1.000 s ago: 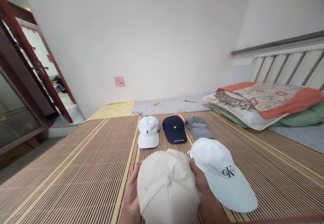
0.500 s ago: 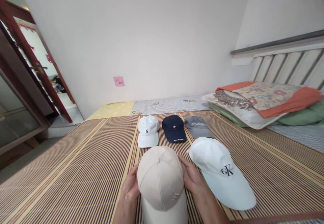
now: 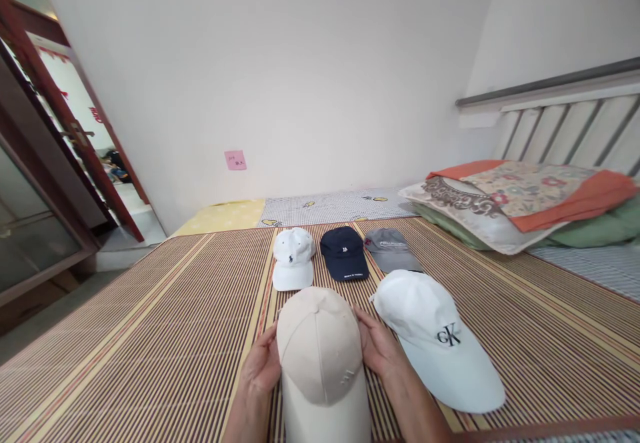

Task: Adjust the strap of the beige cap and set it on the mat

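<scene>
Two hands hold a beige cap on the bed mat

The left hand [image 3: 263, 366] comes in from the bottom edge and lies flat against the left side of the beige cap [image 3: 320, 356]. Its fingers point forward and a little inward, and the thumb rests near the top of the crown. The right hand [image 3: 379, 349] mirrors it on the other side: the palm presses on the right side of the crown and the fingers are stretched along the cloth. Both hands are open and spread, not closed in a fist, and the cap sits clamped between them. Both forearms run down out of the picture.

The beige cap rests on the striped mat [image 3: 150, 336] of the bed, in the near middle, with its brim toward the person. There are five caps in all. One is beige, between the hands. Two are white: the large white cap [image 3: 430, 336] with dark letters lies just beside the right hand, and the small white cap [image 3: 293, 266] lies farther away. One navy cap [image 3: 344, 253] and one grey cap [image 3: 391, 251] lie next to the small white one, so these three form a row.

At the right, by the headboard [image 3: 560, 129], there is a pile of folded bedding [image 3: 520, 203]. One pink note [image 3: 235, 160] sticks on the wall.
</scene>
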Demonstrator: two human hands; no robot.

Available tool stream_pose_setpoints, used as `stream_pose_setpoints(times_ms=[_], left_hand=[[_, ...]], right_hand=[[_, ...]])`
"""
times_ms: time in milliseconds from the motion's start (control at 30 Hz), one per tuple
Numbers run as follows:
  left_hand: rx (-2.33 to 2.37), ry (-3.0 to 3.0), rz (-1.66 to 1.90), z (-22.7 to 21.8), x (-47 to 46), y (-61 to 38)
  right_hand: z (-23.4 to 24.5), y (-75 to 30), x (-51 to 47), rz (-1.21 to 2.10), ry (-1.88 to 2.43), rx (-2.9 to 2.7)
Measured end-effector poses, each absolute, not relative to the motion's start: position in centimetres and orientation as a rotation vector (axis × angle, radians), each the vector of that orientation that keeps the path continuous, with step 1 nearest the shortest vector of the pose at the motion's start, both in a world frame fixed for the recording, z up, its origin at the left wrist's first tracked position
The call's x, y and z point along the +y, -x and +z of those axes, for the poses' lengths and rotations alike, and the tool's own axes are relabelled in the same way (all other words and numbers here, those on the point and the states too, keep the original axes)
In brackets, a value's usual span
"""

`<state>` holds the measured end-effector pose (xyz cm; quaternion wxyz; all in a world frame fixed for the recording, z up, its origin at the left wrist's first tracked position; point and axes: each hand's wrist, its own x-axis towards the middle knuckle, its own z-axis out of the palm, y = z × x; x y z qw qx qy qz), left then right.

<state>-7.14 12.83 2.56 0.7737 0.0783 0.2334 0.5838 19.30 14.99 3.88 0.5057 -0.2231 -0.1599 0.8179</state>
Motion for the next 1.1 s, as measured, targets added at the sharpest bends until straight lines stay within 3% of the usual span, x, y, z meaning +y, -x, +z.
stream_pose_setpoints(times_ms=[1100], left_hand=[[0.441,-0.372,1.231,1.7,16.9,6.4]], right_hand=[[1.7,-19.0,19.0,1.835,0.528,-0.541]])
